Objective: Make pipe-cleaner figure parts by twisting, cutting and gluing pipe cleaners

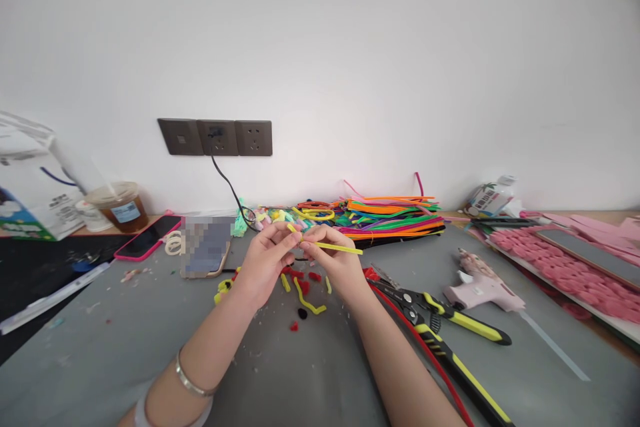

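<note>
Pinched grip, two bare hands: left hand (265, 259), thumb and fingers drawn together on one end of a yellow pipe cleaner (341, 249); right hand (337, 260), thumb and fingertips closed on the same stem close by, so that the two sets of fingertips nearly meet. Position of the stem: raised above a grey mat (300, 380), over loose trimmings. Containers, left side: one clear plastic cup (126, 212), lidded, pale blue label, holding a brown drink; just beside it, a small white tub (93, 216), contents not visible; behind these, one large white printed carton (43, 190), contents likewise hidden. Container, right side: one white printed bottle (493, 197), tilted near the wall (what it holds cannot be told). Orientation of the yellow stem: long axis roughly crosswise to the person — the longer free end runs rightward past the right thumb, dipping slightly, while a short end shows at the left fingertips, angled up and to the left. Further items: a multicoloured bundle of pipe cleaners (395, 220) along the wall; a bent yellow offcut (309, 304) and red scraps (296, 273) below the hands; pliers (440, 347), yellow and black, handles spread — with a pale pink glue gun (483, 290) to their right.
</note>
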Action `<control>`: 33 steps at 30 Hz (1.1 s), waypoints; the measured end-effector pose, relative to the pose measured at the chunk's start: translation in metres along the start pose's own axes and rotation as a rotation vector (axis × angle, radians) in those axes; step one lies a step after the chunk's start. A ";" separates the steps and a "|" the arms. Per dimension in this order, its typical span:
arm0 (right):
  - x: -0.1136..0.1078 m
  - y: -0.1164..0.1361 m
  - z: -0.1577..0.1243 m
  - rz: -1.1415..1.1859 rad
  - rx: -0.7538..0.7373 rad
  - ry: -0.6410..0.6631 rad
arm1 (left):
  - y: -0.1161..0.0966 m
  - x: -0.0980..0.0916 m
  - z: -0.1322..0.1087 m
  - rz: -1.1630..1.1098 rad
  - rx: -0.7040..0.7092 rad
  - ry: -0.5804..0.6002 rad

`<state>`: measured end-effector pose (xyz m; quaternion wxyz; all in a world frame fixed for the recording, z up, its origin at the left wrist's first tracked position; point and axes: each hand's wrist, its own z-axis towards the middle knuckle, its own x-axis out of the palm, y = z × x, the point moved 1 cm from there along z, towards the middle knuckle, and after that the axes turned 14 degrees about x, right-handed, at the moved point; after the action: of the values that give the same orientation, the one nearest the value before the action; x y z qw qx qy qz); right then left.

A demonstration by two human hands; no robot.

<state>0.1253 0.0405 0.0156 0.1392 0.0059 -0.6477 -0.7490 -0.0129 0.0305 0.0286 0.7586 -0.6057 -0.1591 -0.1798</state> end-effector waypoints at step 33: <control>-0.006 0.015 -0.010 0.067 0.100 0.200 | -0.016 -0.009 0.001 0.319 -0.185 0.339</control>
<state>0.1356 0.0304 0.0277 0.2277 0.0659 -0.6669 -0.7064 -0.0287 0.0288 0.0385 0.7344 -0.6514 0.0852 -0.1705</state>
